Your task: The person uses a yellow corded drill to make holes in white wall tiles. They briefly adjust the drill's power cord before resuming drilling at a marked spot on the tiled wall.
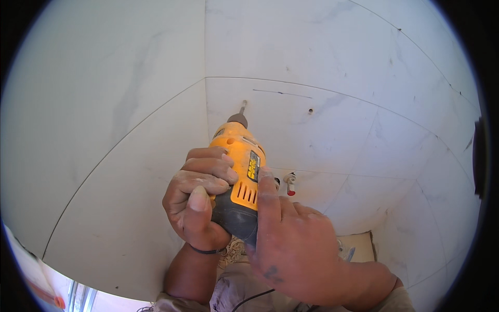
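A yellow and black power drill is held up to a white marbled tile wall. Its thin bit meets the tile near the corner, at a pale dusty spot. My left hand wraps the drill's left side, dusty fingers curled over the yellow housing. Around the rear and right side of the drill my right hand is closed, its index finger stretched along the housing. The handle and trigger are hidden behind my hands. To the right of the bit, a small round hole shows in the tile, below a dark pencil line.
A water outlet valve with a red tip sticks out of the wall right of the drill. A tiled side wall meets it at the left. A black cord hangs below my hands. Rubble lies lower down.
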A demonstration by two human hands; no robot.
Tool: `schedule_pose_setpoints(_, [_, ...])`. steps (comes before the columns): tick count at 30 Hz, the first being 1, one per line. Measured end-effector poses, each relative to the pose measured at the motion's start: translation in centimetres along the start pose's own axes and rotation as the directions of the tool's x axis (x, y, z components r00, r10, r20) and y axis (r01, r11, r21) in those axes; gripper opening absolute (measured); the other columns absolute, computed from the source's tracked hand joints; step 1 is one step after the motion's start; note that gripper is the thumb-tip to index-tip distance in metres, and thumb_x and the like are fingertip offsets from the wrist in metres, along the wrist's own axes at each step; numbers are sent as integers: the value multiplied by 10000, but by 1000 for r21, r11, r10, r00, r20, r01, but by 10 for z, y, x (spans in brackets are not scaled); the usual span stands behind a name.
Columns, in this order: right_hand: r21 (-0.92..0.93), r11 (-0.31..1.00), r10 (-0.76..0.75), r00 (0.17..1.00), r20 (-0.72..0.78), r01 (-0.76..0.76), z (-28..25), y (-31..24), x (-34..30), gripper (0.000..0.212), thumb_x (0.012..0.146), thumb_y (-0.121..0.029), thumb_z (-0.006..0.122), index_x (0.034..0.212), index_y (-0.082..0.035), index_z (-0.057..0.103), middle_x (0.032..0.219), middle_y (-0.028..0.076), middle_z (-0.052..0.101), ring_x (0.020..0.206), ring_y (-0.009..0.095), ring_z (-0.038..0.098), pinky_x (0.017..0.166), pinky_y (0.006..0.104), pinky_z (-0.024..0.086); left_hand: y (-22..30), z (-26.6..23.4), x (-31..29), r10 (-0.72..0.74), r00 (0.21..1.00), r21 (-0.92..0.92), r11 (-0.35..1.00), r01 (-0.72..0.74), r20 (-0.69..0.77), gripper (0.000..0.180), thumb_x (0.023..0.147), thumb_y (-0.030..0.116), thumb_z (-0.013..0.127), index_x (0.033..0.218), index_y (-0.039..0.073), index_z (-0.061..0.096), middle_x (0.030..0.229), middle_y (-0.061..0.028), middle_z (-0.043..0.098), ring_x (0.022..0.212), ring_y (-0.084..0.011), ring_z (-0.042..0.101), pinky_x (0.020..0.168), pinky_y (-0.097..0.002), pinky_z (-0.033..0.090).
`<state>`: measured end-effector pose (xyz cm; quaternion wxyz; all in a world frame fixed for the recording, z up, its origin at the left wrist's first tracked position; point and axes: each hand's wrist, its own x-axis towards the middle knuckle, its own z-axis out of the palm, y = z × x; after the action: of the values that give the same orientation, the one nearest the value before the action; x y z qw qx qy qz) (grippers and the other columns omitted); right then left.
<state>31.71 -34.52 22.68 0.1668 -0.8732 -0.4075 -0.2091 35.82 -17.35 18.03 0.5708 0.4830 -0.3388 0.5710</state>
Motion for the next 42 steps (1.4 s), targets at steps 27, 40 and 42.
schedule_pose_setpoints(27, [-91, 996, 1, 994, -107, -11, 25, 0, 5, 909, 698, -194, 794, 1455, 157, 432, 829, 158, 652, 678, 289, 688, 626, 395, 560, -17, -13, -7, 55, 997, 7, 998, -55, 50, 258, 1023, 264, 514, 887, 61, 595, 919, -163, 711, 986, -299, 603, 989, -529, 485])
schedule_pose_setpoints(40, [-135, 991, -21, 994, -109, 6, 29, 2, 6, 875, 707, -174, 765, 1449, 159, 443, 815, 152, 658, 686, 289, 696, 656, 381, 563, -22, -14, -11, 70, 997, 6, 998, -70, 29, 269, 1030, 269, 502, 891, 58, 594, 926, -167, 711, 976, -299, 607, 984, -527, 488])
schedule_pose_setpoints(42, [-145, 989, -13, 996, -94, -1, 30, 2, 6, 879, 703, -177, 769, 1447, 160, 443, 820, 154, 661, 693, 288, 700, 659, 378, 563, -23, -15, -12, 57, 998, -9, 998, -57, 20, 273, 1030, 273, 504, 886, 59, 595, 927, -166, 711, 976, -300, 608, 984, -528, 488])
